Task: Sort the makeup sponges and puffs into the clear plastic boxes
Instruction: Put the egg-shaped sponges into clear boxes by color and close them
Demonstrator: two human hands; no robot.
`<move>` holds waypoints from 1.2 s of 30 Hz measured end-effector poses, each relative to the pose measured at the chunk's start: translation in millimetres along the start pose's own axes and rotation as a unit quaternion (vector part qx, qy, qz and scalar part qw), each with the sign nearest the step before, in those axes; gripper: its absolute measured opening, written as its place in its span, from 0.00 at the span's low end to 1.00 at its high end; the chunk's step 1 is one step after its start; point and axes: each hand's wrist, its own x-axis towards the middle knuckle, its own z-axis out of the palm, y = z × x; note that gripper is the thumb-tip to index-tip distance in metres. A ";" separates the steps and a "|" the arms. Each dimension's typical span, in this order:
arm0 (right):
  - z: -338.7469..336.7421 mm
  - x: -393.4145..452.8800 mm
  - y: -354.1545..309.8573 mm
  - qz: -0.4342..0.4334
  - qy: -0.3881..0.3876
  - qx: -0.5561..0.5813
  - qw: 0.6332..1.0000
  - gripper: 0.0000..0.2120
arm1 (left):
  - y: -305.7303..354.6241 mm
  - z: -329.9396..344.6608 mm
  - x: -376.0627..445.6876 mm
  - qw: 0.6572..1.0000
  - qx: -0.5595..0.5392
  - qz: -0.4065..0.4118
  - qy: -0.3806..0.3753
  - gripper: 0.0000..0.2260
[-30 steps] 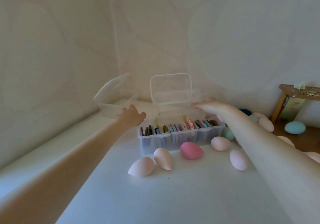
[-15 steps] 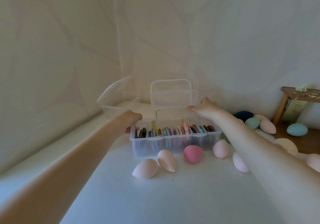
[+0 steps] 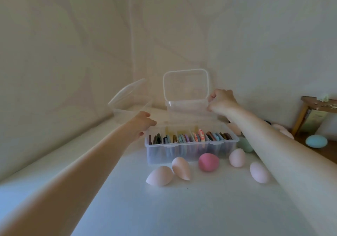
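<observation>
**Both hands at the boxes, sponges loose along the near side**

Pale walls meet in a corner behind a white tabletop [image 3: 182, 208], whose near half lies open and bare except for one dark speck. Across the middle stands a long clear box [image 3: 191, 149], packed with flat puffs [image 3: 200, 135] set on edge in a coloured row. The left hand [image 3: 141, 124] is at its far left corner, fingers curled at the rim; whether they actually grip it cannot be told. Behind it sits a second clear box [image 3: 186, 108] with its lid [image 3: 186, 84] standing upright against the wall. The right hand [image 3: 221, 101] holds that box's right edge, fingers curled round it. A third clear box [image 3: 131, 109] stands far left near the corner, its lid tilted open.

Just in front of the long box lie two peach teardrop sponges [image 3: 180, 168], touching each other, then a pink sponge [image 3: 208, 162] close against the box wall, and two pale pink sponges [image 3: 237, 157] nearer the right forearm. A green sponge [image 3: 245, 144] sits beside the long box's right end, partly hidden by the arm. Far right, past the table's edge, a blue sponge [image 3: 316, 141] rests on a brown surface below a wooden stand [image 3: 306, 111].
</observation>
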 end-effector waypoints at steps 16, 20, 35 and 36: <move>-83.4 -21.3 16.4 -0.039 0.334 0.011 0.942 0.09 | 7.1 -0.7 -15.0 0.948 0.131 0.238 0.166 0.34; -79.6 -21.1 26.3 0.021 0.353 -0.001 0.935 0.09 | 18.1 -11.6 -17.8 0.949 0.081 0.266 0.150 0.19; -53.6 -29.2 34.0 -0.010 0.271 -0.013 0.962 0.07 | 34.4 33.6 -63.0 0.699 0.570 0.432 0.016 0.20; -51.0 -28.7 35.5 -0.011 0.259 -0.008 0.966 0.07 | 32.3 36.6 -61.5 0.704 0.567 0.428 -0.007 0.21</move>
